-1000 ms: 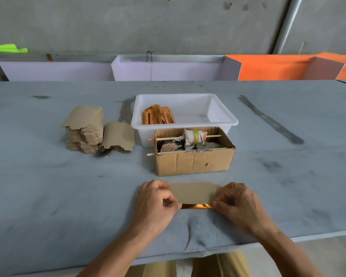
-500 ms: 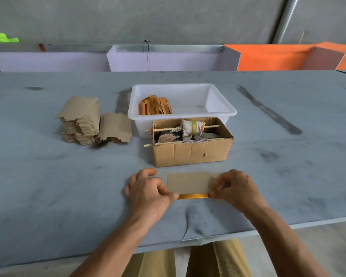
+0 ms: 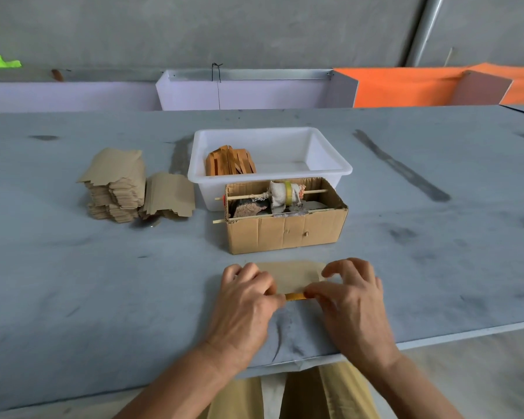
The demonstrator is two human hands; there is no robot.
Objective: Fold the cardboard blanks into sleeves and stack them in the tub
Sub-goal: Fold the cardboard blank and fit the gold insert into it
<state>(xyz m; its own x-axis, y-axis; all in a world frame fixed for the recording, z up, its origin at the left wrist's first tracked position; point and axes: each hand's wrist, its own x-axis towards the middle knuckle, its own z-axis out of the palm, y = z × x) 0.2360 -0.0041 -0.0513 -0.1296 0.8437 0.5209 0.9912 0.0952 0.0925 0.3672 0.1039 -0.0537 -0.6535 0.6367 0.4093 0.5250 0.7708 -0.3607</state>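
Both hands work one cardboard blank (image 3: 291, 275) flat on the table (image 3: 103, 282): the left hand (image 3: 248, 297) and right hand (image 3: 350, 294) pinch its near edge, thumbs nearly meeting. Its long axis runs hand to hand. Straight beyond the grip, past a cardboard box (image 3: 285, 234), sits the white tub (image 3: 330, 155), folded sleeves (image 3: 230, 161) already inside.

A tan blank (image 3: 291, 275) lies flat on the desk (image 3: 73, 282) at the near edge, its near edge folded to show a shiny gold strip. Unfolded blanks (image 3: 115, 186) form a ragged stack at far left, with a lower pile (image 3: 168, 195) just right of it. A white tub (image 3: 270, 164) at centre holds orange-brown sleeves (image 3: 230, 161) standing in its left end.
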